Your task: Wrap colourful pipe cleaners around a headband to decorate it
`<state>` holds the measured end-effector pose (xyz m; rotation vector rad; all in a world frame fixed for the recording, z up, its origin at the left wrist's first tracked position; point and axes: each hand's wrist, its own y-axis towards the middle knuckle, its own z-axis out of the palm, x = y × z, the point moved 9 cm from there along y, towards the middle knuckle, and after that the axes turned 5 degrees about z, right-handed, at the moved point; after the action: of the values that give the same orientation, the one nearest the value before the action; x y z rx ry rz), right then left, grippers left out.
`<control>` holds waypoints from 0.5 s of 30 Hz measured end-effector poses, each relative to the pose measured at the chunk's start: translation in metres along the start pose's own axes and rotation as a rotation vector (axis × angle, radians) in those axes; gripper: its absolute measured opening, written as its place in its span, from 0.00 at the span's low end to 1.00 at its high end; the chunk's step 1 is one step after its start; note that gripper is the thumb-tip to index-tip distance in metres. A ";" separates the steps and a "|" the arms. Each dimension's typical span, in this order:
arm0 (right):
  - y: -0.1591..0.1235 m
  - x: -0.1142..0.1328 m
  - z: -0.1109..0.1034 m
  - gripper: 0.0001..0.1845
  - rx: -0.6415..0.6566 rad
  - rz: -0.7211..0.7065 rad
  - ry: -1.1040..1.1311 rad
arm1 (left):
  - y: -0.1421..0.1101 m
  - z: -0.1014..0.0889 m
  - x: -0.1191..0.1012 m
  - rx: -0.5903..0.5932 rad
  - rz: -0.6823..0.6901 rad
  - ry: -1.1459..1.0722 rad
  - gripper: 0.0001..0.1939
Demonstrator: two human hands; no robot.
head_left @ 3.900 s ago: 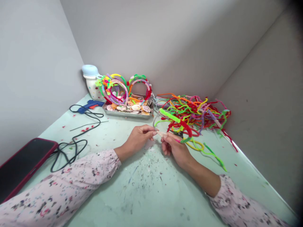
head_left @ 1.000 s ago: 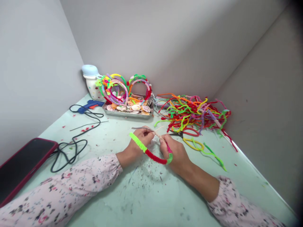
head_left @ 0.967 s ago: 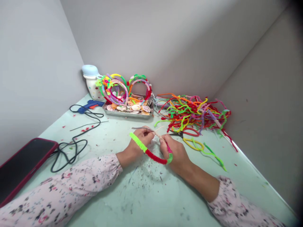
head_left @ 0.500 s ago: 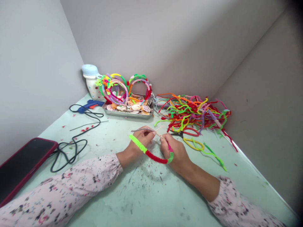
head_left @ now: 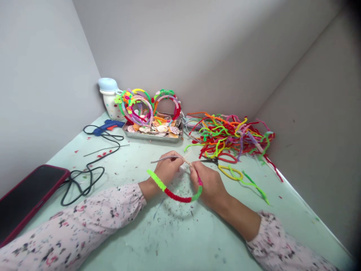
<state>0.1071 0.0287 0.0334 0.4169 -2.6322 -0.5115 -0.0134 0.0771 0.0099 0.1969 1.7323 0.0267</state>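
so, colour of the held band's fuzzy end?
Fuzzy end: lime green, clear in head view.

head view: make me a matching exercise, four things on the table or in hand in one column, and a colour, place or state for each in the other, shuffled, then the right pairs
Things
1. curved fuzzy band
2. phone
3. metal tray
4. white spotted cup

Descriptions
A. topped with light blue
B. gripped by the right hand
C. holding shells
D. red-rimmed, at the picture's left edge

Right pairs: 1-B, 2-D, 3-C, 4-A
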 end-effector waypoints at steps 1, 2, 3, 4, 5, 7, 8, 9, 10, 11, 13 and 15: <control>0.000 0.001 0.000 0.12 -0.008 -0.009 -0.014 | 0.000 0.000 0.001 -0.004 -0.003 -0.007 0.05; 0.000 0.002 0.000 0.12 -0.011 -0.018 -0.025 | 0.000 0.000 0.001 -0.009 -0.006 -0.013 0.05; 0.000 0.003 0.000 0.11 -0.012 -0.025 -0.033 | 0.000 0.000 0.002 -0.013 -0.011 -0.018 0.06; -0.001 0.003 0.000 0.11 -0.011 -0.029 -0.040 | -0.001 -0.001 0.002 -0.016 -0.018 -0.021 0.06; -0.001 0.004 0.000 0.11 -0.008 -0.035 -0.045 | -0.001 -0.001 0.003 -0.018 -0.027 -0.021 0.07; -0.001 0.006 0.000 0.11 0.000 -0.040 -0.047 | -0.001 -0.001 0.003 -0.024 -0.040 -0.013 0.07; -0.001 0.006 0.000 0.12 0.006 -0.036 -0.039 | -0.001 -0.001 0.003 -0.026 -0.048 -0.008 0.07; -0.001 0.005 0.000 0.12 0.013 -0.018 -0.019 | -0.002 -0.001 0.003 -0.027 -0.057 -0.004 0.07; -0.001 0.002 0.000 0.12 0.025 0.015 0.022 | -0.002 -0.001 0.003 -0.027 -0.065 -0.003 0.07; 0.000 -0.002 0.001 0.12 0.046 0.062 0.088 | -0.002 -0.001 0.003 -0.023 -0.068 -0.006 0.07; 0.001 -0.013 0.005 0.12 0.104 0.189 0.304 | -0.003 0.002 0.002 0.001 -0.053 -0.039 0.06; 0.001 -0.026 0.013 0.14 0.161 0.335 0.575 | -0.003 0.006 -0.001 0.029 -0.012 -0.106 0.05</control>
<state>0.1235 0.0434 0.0135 0.1326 -2.1228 -0.0522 -0.0081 0.0731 0.0098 0.2054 1.6291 -0.0169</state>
